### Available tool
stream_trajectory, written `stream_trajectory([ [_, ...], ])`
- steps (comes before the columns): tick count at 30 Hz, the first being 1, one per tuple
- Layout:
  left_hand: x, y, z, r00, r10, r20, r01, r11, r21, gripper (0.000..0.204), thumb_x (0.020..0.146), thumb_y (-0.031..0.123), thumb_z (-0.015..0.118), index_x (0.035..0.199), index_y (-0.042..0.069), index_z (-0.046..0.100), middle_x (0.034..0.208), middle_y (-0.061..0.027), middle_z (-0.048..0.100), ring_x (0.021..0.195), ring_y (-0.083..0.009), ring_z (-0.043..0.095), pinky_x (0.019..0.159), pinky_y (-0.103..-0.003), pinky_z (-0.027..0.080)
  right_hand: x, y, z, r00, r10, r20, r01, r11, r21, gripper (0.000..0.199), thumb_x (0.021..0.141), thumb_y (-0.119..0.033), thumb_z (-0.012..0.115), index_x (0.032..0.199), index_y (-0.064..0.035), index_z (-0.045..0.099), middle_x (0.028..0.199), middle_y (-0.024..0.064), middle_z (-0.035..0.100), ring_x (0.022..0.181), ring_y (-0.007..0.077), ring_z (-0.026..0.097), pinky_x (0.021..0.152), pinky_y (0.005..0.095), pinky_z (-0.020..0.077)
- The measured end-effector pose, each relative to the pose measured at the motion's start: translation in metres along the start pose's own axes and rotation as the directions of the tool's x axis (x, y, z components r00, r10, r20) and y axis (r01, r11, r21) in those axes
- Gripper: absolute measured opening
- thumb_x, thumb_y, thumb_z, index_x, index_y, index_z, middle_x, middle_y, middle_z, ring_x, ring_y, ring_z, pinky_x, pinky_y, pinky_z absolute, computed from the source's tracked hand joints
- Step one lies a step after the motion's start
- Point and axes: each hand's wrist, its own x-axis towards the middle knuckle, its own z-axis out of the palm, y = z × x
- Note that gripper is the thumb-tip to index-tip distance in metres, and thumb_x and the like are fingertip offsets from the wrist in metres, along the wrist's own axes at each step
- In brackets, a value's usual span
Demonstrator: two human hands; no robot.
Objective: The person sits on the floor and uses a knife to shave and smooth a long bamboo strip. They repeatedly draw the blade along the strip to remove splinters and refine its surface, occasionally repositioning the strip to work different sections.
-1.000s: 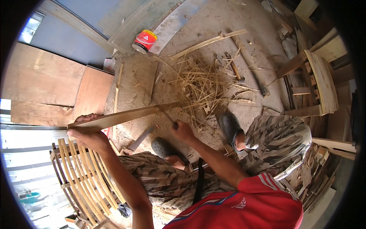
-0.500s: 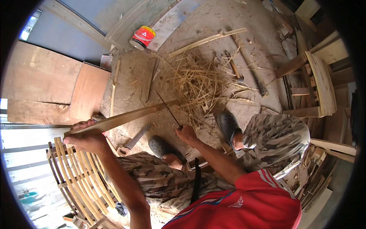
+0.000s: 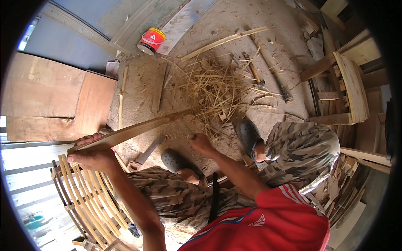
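Observation:
A long, flat wooden slat (image 3: 138, 129) runs from the left side to the near edge of the shavings pile (image 3: 215, 90). My left hand (image 3: 94, 155) is closed around its near end, thumb on the lower side and fingers over the far side. My right hand (image 3: 201, 144) is a fist to the right of the slat, apart from it. A thin dark blade stuck out of this fist a moment ago; now it barely shows, and the fist still looks wrapped round its handle.
A broad-bladed tool (image 3: 150, 151) with a wooden handle lies left of my shoe (image 3: 176, 161). Beyond are a hammer-like tool (image 3: 254, 73), a pole (image 3: 272, 67) and a red bucket (image 3: 151, 41). A slatted bamboo piece (image 3: 90, 196) stands at left, a wooden stool (image 3: 354, 90) at right.
My right hand has shifted slightly left and up, and the long dark blade that crossed the slat no longer shows clearly. The left hand and slat have hardly moved.

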Motion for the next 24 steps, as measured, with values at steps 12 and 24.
stream_trajectory([
  [12,-0.008,0.01,0.005,0.995,-0.001,-0.098,0.016,0.987,0.16,0.077,0.088,0.075,0.018,0.083,0.003,0.045,0.063,-0.0094,0.047,0.056,-0.023,0.053,0.058,-0.037,0.052,-0.061,-0.152,0.022,0.795,-0.605,0.047,0.606,0.792,-0.068,0.023,0.076,-0.027,0.067,0.08,-0.0037,0.064,0.064,0.0188,0.061,0.064,0.0388,0.063,0.062,0.0458,0.0504],
  [24,-0.006,0.004,0.004,0.996,-0.004,-0.091,0.011,0.998,0.07,0.08,0.083,0.08,0.021,0.079,0.004,0.047,0.063,-0.0085,0.048,0.055,-0.021,0.052,0.058,-0.035,0.053,-0.009,-0.025,0.0,0.989,-0.146,0.021,0.146,0.989,-0.036,0.035,0.08,-0.034,0.063,0.078,0.0009,0.067,0.067,0.0214,0.064,0.063,0.034,0.066,0.06,0.0431,0.0498],
])
